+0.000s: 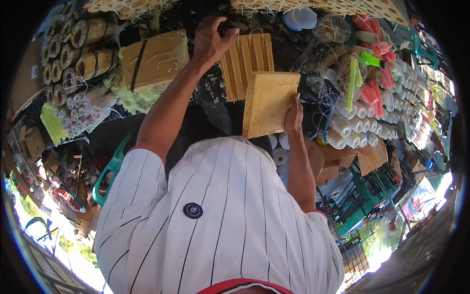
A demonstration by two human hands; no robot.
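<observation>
My right hand (293,116) grips the right edge of a flat yellow foam slab (268,103), held upright in front of my white pinstriped shirt. My left hand (213,36) is stretched further out, fingers spread and curled, holding nothing. It hovers just left of a stack of ribbed yellow foam sheets (247,63) on the dark table. Another yellow foam block (154,59) with a black band lies to the left of that hand.
Brown tubular rolls (83,46) and pale netted rolls (85,108) are piled at the left. White rolls (355,125), orange-red rolls (374,90) and a green stick (353,81) crowd the right. Cardboard pieces (372,157) and a green plastic frame (110,169) lie lower down.
</observation>
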